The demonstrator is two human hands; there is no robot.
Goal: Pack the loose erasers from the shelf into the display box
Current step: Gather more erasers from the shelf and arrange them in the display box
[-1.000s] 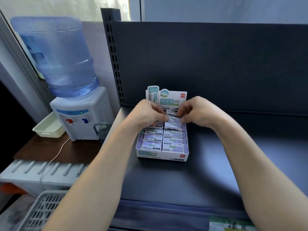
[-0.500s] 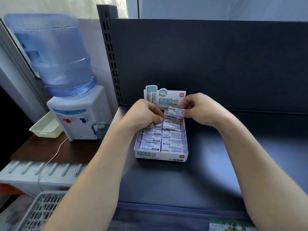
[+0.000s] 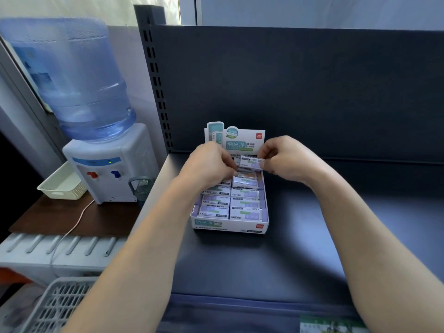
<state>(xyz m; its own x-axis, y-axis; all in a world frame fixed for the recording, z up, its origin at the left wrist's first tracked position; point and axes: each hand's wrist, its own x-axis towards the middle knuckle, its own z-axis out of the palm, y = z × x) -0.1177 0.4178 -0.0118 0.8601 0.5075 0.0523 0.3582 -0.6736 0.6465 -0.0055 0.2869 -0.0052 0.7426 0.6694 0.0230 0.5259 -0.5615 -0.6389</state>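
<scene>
A white display box (image 3: 229, 226) with an upright header card stands on the dark shelf (image 3: 312, 236). Two rows of purple-and-white erasers (image 3: 245, 204) fill most of it. Over the box's back end, my right hand (image 3: 288, 159) pinches one eraser (image 3: 251, 162) by its right end and holds it level above the right row. My left hand (image 3: 209, 164) touches that eraser's left end with its fingertips, its fingers curled over the back of the left row. What lies under the left hand is hidden.
A water dispenser (image 3: 108, 164) with a blue bottle stands left of the shelf on a brown table, a cream basket (image 3: 61, 186) beside it. A grey crate (image 3: 60, 306) sits at the lower left. The shelf's back panel (image 3: 312, 92) rises just behind the box.
My right hand has lifted one eraser up from the back of the right row, from down among the packed erasers to level above them. My left hand stayed at the box's back left.
</scene>
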